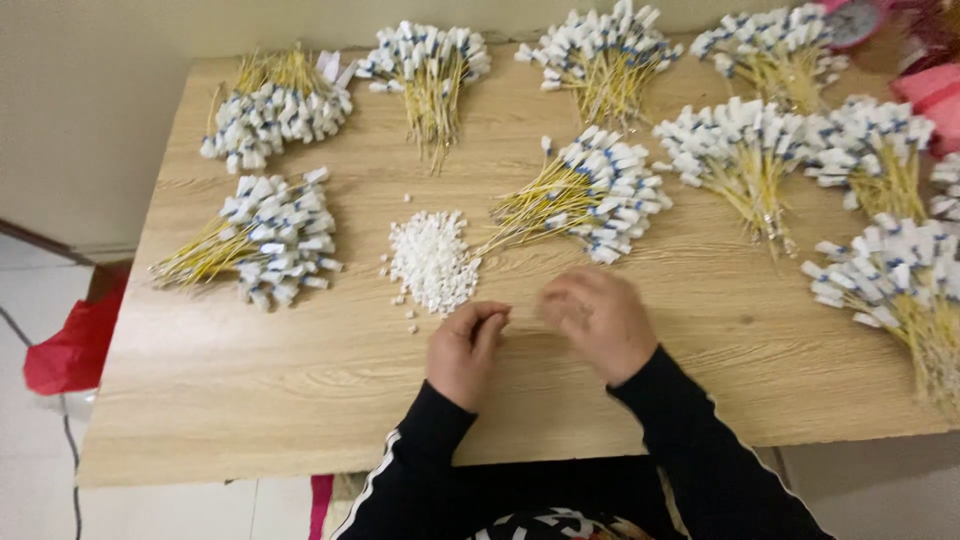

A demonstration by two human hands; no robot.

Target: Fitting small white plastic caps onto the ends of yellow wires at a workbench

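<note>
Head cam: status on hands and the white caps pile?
Left hand curled on the table, fingertips pinched; contents not visible. Right hand blurred, grip unclear. White caps pile just beyond left hand, untouched. Nearest yellow-wire bundle lies beyond the right hand, nothing between.

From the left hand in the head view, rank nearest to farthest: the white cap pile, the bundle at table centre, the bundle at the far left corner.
1. White cap pile, just above the left hand.
2. Centre bundle, up and right.
3. Far left corner bundle, top left.

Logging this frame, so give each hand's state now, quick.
Left hand: fingers curled beside the pile of small white caps; contents cannot be told.
Right hand: blurred, loosely curled; contents cannot be told.
</note>
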